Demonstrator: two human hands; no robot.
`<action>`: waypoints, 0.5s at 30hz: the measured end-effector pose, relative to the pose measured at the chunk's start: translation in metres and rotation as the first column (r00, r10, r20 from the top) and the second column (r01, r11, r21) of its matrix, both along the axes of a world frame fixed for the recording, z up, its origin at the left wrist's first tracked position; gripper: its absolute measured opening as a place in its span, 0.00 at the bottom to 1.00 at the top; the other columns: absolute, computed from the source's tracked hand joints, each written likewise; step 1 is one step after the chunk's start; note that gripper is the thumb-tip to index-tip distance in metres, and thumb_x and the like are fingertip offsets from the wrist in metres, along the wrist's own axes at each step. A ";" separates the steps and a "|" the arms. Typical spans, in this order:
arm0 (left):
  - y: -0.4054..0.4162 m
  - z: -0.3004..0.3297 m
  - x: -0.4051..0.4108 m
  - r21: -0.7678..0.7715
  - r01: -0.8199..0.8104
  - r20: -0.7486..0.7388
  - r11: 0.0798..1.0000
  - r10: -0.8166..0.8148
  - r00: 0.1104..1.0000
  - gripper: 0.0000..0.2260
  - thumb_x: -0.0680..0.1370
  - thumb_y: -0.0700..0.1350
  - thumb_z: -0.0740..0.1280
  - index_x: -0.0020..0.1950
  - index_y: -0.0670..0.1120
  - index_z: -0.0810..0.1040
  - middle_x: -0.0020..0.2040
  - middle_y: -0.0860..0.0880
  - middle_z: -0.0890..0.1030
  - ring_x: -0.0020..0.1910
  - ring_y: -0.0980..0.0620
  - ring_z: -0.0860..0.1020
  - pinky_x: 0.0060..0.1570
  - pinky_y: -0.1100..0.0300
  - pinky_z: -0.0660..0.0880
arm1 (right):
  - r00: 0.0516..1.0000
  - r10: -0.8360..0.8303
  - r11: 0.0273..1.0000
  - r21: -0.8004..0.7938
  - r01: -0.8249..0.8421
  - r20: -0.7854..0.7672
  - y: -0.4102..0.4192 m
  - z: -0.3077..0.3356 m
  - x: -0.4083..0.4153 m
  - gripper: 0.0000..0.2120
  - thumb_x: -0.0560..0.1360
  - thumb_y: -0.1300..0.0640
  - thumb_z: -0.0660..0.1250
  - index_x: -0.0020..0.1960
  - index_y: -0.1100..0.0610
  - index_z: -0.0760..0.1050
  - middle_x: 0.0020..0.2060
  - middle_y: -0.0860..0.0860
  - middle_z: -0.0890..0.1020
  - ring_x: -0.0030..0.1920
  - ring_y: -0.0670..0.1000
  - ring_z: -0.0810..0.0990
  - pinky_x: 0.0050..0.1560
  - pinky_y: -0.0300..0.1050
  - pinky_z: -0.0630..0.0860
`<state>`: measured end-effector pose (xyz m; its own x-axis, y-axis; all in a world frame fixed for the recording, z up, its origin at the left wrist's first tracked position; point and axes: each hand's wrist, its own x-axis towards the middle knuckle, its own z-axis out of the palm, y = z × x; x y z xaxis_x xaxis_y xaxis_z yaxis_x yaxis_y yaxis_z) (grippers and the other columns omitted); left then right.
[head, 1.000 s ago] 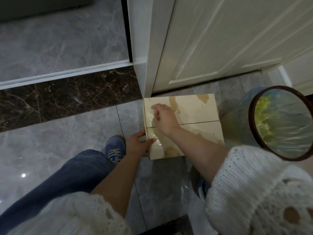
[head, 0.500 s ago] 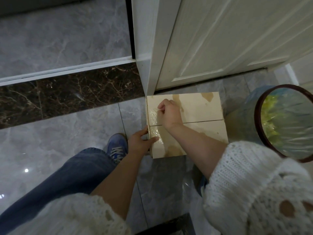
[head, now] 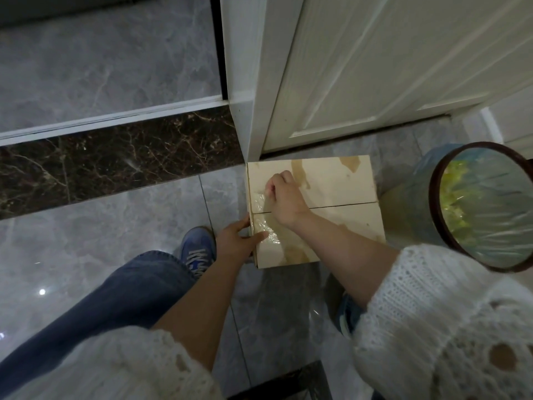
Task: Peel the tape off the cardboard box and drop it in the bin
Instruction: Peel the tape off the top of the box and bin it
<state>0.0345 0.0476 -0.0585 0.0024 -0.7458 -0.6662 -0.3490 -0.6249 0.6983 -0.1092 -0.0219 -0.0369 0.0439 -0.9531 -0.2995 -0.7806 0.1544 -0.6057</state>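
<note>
**Fingers at the tape on a floor-level box**

A pale, rectangular cardboard box (head: 331,194) with closed top flaps and brown stains sits on the grey marble-look floor tiles (head: 115,226), close to the foot of a white panelled door (head: 375,67). A strip of clear, crinkled plastic tape (head: 266,223) runs across the flap seam near the box's left edge and is stuck down there. The right hand (head: 284,197) rests on the lid, fingers curled, with the fingertips (head: 269,190) pinched at the tape's far end. The left hand (head: 236,242) braces the box's left side, its thumb pressed on the tape's near end and its fingers spread along the side wall. To the right of the box stands a round bin (head: 435,203) with a dark brown rim and a clear plastic liner, yellow-green contents showing inside. A blue sneaker (head: 199,252) sits just left of the box.
</note>
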 end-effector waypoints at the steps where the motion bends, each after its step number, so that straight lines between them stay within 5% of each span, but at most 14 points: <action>1: 0.000 0.000 0.000 -0.001 0.002 -0.002 1.000 -0.002 1.000 0.24 0.74 0.46 0.77 0.70 0.47 0.79 0.62 0.46 0.82 0.57 0.49 0.81 0.49 0.60 0.81 | 1.000 0.003 1.000 0.016 -0.004 0.021 0.001 0.002 -0.003 0.06 0.77 0.70 0.60 0.49 0.65 0.74 0.52 0.60 0.73 0.51 0.58 0.74 0.57 0.52 0.72; 8: 0.001 -0.001 0.001 0.031 -0.030 -0.033 0.999 0.031 0.999 0.24 0.74 0.46 0.78 0.69 0.49 0.79 0.63 0.45 0.82 0.59 0.45 0.81 0.49 0.55 0.83 | 0.966 -0.172 0.972 0.190 0.135 0.191 0.012 0.012 -0.019 0.04 0.81 0.63 0.61 0.52 0.62 0.74 0.51 0.57 0.80 0.53 0.54 0.77 0.55 0.44 0.73; 15: 0.001 0.000 -0.001 0.029 -0.045 -0.046 0.999 0.046 0.998 0.23 0.75 0.44 0.77 0.70 0.49 0.79 0.62 0.46 0.82 0.58 0.47 0.80 0.53 0.51 0.82 | 0.910 -0.379 0.871 0.397 0.289 0.169 0.001 0.007 -0.015 0.02 0.80 0.58 0.62 0.51 0.54 0.74 0.50 0.51 0.79 0.52 0.52 0.77 0.54 0.43 0.73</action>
